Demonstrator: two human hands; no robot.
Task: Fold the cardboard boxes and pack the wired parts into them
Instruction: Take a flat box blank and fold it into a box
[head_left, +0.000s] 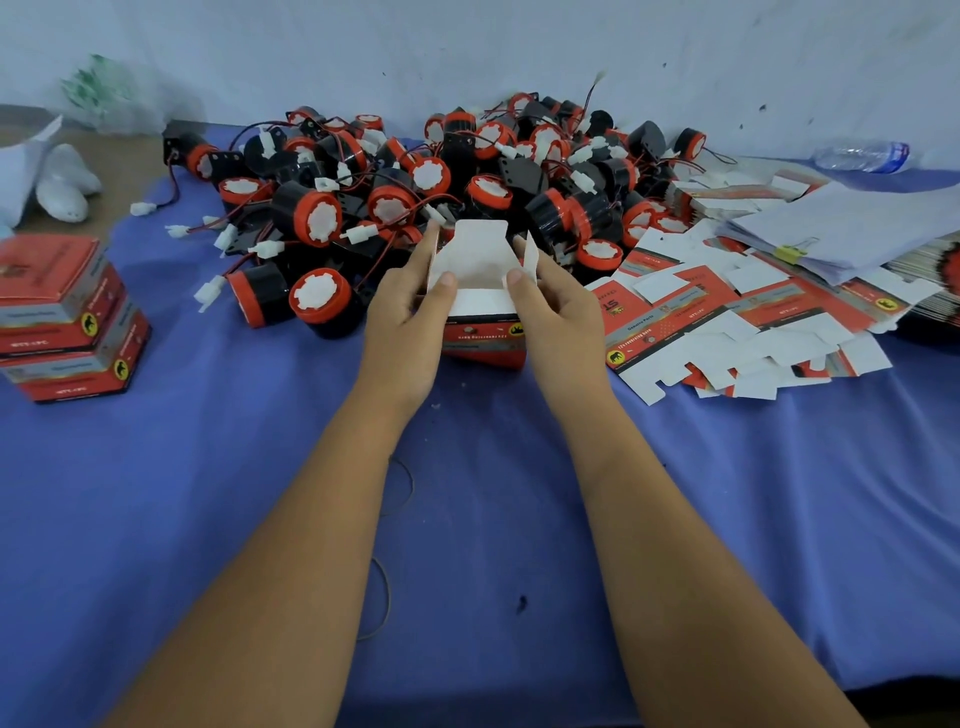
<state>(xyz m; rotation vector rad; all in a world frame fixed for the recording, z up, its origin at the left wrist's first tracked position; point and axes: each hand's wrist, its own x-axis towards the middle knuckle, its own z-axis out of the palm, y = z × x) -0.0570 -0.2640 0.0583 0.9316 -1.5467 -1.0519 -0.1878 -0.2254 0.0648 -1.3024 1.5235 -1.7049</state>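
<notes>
I see my left hand (410, 317) and right hand (550, 312) each holding a side of the open box (480, 291), thumbs pressing inside its rim. The pile of wired parts (441, 176) lies just behind on the surface (260, 467).

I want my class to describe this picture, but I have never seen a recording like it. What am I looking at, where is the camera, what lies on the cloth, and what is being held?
There is no machine here: a person works with two bare hands, filmed by one wide camera on their head, looking forward and down. The left hand and right hand hold a half-folded red and white cardboard box, thumbs at its open top, flaps still up. Behind it lies a heap of black and red wired parts with white plugs, on a blue cloth. On the person's right lie flat unfolded boxes and clipped papers; on the left, two finished boxes are stacked. A plastic bottle lies far right.
</notes>
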